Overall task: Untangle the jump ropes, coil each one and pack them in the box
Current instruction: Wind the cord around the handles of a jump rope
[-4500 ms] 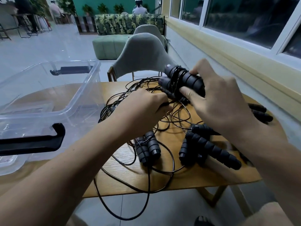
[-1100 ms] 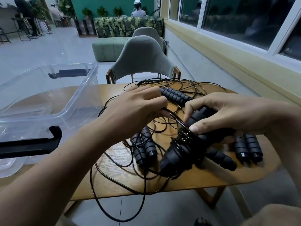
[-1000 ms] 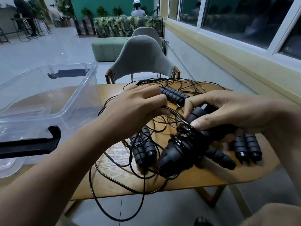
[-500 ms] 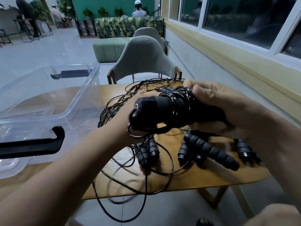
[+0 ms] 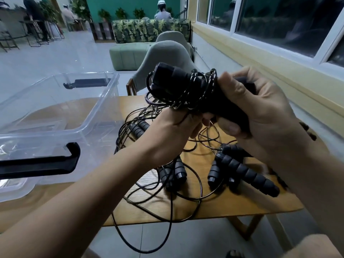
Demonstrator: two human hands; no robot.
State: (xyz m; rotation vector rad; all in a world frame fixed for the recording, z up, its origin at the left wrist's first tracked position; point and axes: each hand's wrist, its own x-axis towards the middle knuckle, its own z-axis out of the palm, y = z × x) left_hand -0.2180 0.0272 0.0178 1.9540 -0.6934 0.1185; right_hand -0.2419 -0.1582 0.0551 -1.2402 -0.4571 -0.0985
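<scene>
My right hand grips a pair of black jump-rope handles with cord wound round them, held above the wooden table. Just below the bundle, my left hand pinches the cord that hangs from it. A tangle of black cords lies under both hands. Two more handle pairs lie on the table: one near the middle, one to the right. The clear plastic box with a black latch stands open at the left.
One cord loop hangs over the table's front edge. A grey chair stands behind the table, and a window wall runs along the right. Sofas, plants and people are far off at the back.
My right hand has lifted the wound handle bundle off the table to chest height and turned it. My left hand followed up beneath it, holding the cord.
</scene>
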